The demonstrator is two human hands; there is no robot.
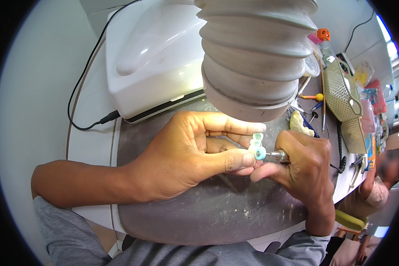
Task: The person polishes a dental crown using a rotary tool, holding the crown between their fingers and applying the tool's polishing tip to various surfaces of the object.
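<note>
Between the thumb and fingers of my left hand (186, 155) is a small translucent pale-green piece (257, 139) of joined tooth-like shapes. At its lower end sits a light-blue ring-like part (260, 153); whether it is attached I cannot tell. My right hand (303, 166) grips a silver handpiece (278, 155), its thin tip at the blue part, just beside my left fingertips. Both hands are over a worn grey mat (208, 213). A cream-coloured cast or moulded piece (300, 125) lies just behind my right hand.
A white ribbed suction hose (257, 57) hangs over my hands. A white boxy machine (150, 66) with a cable stands behind left. At the right are beige baskets (339, 88), small tools, a coiled black cord (340, 146) and a seated person (372, 190).
</note>
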